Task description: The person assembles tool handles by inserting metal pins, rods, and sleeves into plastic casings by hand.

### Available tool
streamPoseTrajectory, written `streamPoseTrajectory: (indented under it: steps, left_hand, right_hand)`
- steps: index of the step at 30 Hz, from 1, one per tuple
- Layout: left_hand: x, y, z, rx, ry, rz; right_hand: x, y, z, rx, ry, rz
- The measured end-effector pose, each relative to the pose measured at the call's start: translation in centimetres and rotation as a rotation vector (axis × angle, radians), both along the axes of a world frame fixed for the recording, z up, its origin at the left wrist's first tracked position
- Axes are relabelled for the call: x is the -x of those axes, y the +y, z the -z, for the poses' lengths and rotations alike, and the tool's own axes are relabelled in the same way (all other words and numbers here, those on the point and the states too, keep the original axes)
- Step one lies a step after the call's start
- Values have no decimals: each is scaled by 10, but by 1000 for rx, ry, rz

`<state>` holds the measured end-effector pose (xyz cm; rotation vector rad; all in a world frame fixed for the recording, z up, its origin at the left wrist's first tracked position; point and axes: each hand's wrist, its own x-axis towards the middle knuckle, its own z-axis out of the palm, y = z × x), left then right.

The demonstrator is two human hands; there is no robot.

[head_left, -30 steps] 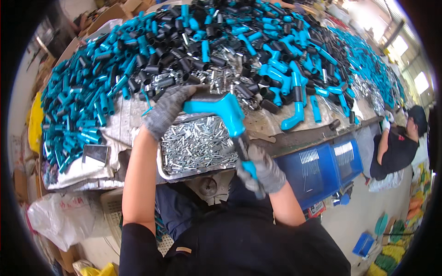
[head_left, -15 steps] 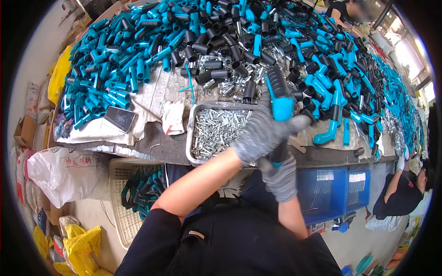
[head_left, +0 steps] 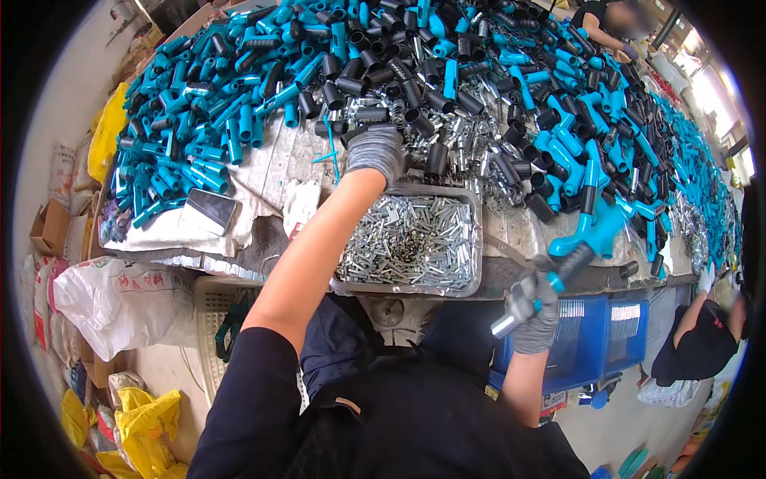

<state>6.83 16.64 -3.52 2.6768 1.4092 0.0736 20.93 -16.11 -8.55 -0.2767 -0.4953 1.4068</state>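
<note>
Over the front edge of the cloth-covered worktable [head_left: 267,177], I work with two hands, both in grey knitted gloves. My right hand [head_left: 533,315], off the table's near side, is closed around one L-shaped teal-and-black plastic handle [head_left: 576,260] with a silvery metal end; its teal head, blurred, points up and away to the right, above the table edge, and the metal end sticks out at the lower left of my fist. My left hand [head_left: 375,153] reaches past the far left corner of one rectangular metal tray [head_left: 477,239], knuckles up, at the near edge of the heap beside some black ribbed plastic tubes [head_left: 419,122]; its fingers are hidden, so I cannot tell how far open they are or whether they grip anything. The tray holds a layer of short silvery metal pins [head_left: 415,247], too many to count, as are the teal plastic tubes [head_left: 233,142] piled behind. Left of the tray I count one thin teal branched plastic piece [head_left: 329,148], one crumpled white cloth [head_left: 302,201] and one dark flat phone [head_left: 211,211]; to its right lies one flat metal strip [head_left: 507,250]. Two blue plastic bins [head_left: 597,319] stand below the table edge on my right, and two other people are in view, one at far right, one beyond the heap.
</note>
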Motion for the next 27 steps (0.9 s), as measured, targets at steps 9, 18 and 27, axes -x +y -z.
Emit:
streamPoseTrajectory:
  steps: [9, 18, 27]
  left_hand:
    - [-24, 11, 9, -112, 193, 162]
    - [18, 14, 2, 9, 22, 284]
    - [63, -131, -14, 866, -872, 447]
  right_hand:
    - [36, 31, -26, 257, -554, 434]
    - [50, 33, -44, 231, -1116, 568]
    - [43, 40, -21, 302, -793, 782]
